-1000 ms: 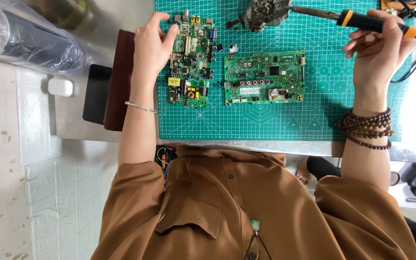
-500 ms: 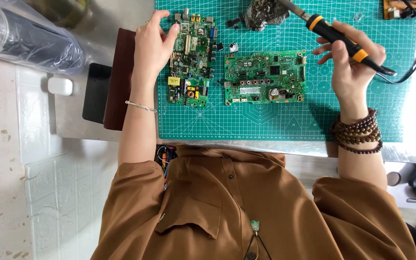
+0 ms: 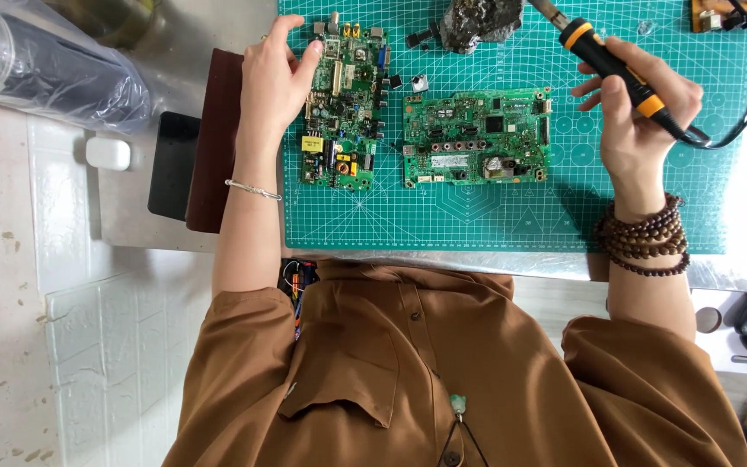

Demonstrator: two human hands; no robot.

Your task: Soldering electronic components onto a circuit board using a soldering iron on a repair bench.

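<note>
My left hand (image 3: 274, 82) rests on the left edge of a green circuit board (image 3: 344, 108) that lies on the green cutting mat (image 3: 512, 216). A second, wider green circuit board (image 3: 475, 138) lies flat to its right, untouched. My right hand (image 3: 637, 117) grips a soldering iron (image 3: 605, 62) with a black and orange handle. Its metal tip points up and left toward a dark grey lump (image 3: 480, 22) at the mat's top edge. The iron's cable (image 3: 741, 117) trails off to the right.
A dark brown flat case (image 3: 216, 138) and a black slab (image 3: 172, 164) lie left of the mat. A clear plastic bag (image 3: 41, 60) sits at the far left with a small white box (image 3: 108, 153). Another small board (image 3: 737, 13) is at the top right.
My right hand has swung the soldering iron down and left, from the top right corner to above the right side of the wide board. My left hand has stayed on the left board.
</note>
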